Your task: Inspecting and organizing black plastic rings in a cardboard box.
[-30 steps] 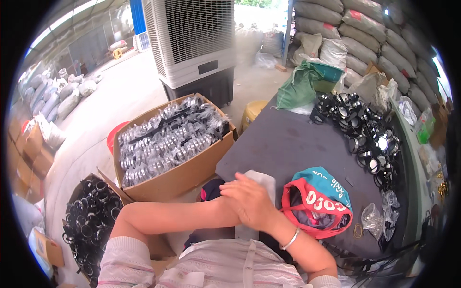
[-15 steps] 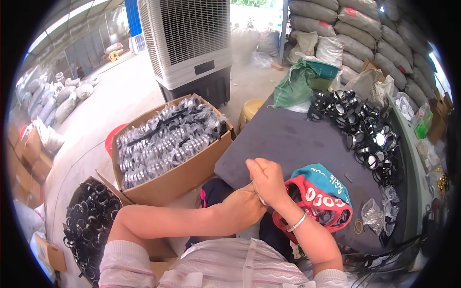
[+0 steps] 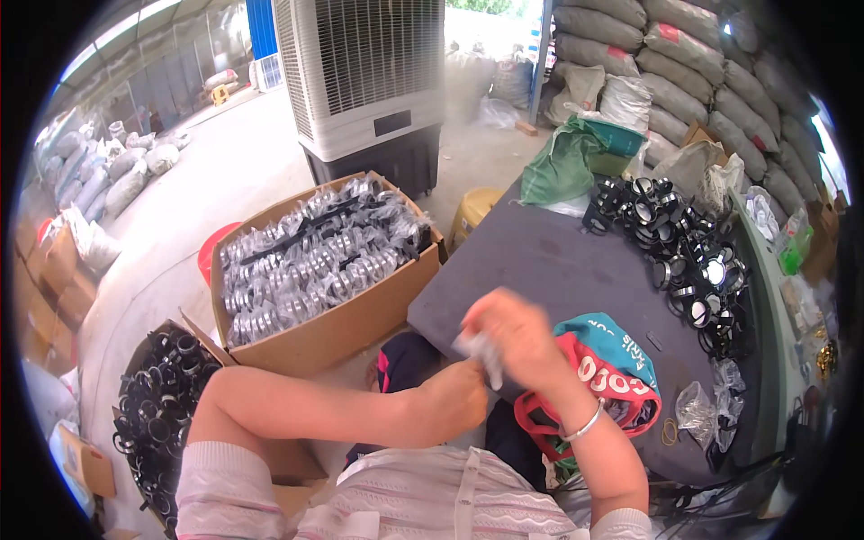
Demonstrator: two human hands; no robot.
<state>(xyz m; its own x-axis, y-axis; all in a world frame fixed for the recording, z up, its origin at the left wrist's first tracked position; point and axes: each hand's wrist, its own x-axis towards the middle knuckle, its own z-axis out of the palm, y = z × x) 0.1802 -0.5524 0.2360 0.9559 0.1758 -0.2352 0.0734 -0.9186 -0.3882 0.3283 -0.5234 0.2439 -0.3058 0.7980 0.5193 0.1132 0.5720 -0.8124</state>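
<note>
In front of my body both hands are close together over the near edge of the table, with a small whitish crumpled piece (image 3: 487, 356) between them. It is limp and partly blurred; whether it is cloth or thin plastic I cannot tell. My left hand (image 3: 453, 401) is closed in a fist around its lower part. Just above and to the right, my right hand (image 3: 515, 337) curls over the upper part, its fingers smeared by motion. Beside my right wrist lies a red and teal fabric bag (image 3: 605, 360) with white lettering.
A cardboard box (image 3: 333, 326) of plastic-wrapped round parts stands left of the dark table (image 3: 531, 261). Lower left, another box holds loose black rings (image 3: 162, 405). Black round parts (image 3: 675, 243) pile along the table's right side, near a clear plastic bag (image 3: 696, 403). An air cooler (image 3: 360, 81) stands behind.
My right hand has come away from its clasp over the left, and more of the whitish piece shows between them. My left hand has turned into a fist slightly lower.
</note>
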